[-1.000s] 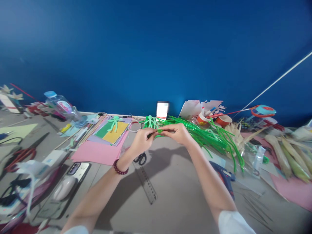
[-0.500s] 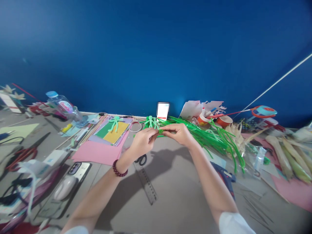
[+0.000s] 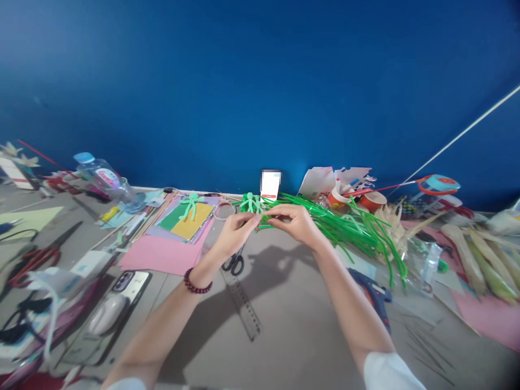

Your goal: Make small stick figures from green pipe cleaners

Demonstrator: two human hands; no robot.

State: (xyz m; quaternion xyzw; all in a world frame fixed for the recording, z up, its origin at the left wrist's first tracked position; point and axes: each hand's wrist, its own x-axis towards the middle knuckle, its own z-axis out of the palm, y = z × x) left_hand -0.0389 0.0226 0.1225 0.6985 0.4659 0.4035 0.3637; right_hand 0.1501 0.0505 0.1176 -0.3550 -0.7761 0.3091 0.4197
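My left hand point(image 3: 240, 227) and my right hand point(image 3: 294, 221) meet near the middle, both pinching a small green pipe-cleaner piece point(image 3: 264, 219) between the fingertips. Its exact shape is too small to make out. Just behind the left fingertips is a pale green pipe-cleaner figure point(image 3: 250, 202). A bundle of long green pipe cleaners point(image 3: 341, 222) spreads from behind my right hand toward the right. Below my left hand lie black-handled scissors point(image 3: 234, 263) beside a clear ruler point(image 3: 244, 306).
A lit phone point(image 3: 270, 185) stands against the blue wall. Left are coloured sheets point(image 3: 162, 255) with another green figure point(image 3: 192, 206), a bottle point(image 3: 108, 176) and a phone under a white mouse point(image 3: 109, 314). Right are paper cups point(image 3: 372, 201), a glue gun point(image 3: 374, 292) and corn husks point(image 3: 463, 260).
My left hand has turned and its fingers have straightened toward the green piece. More of the scissors now shows beneath it. My right hand has barely moved.
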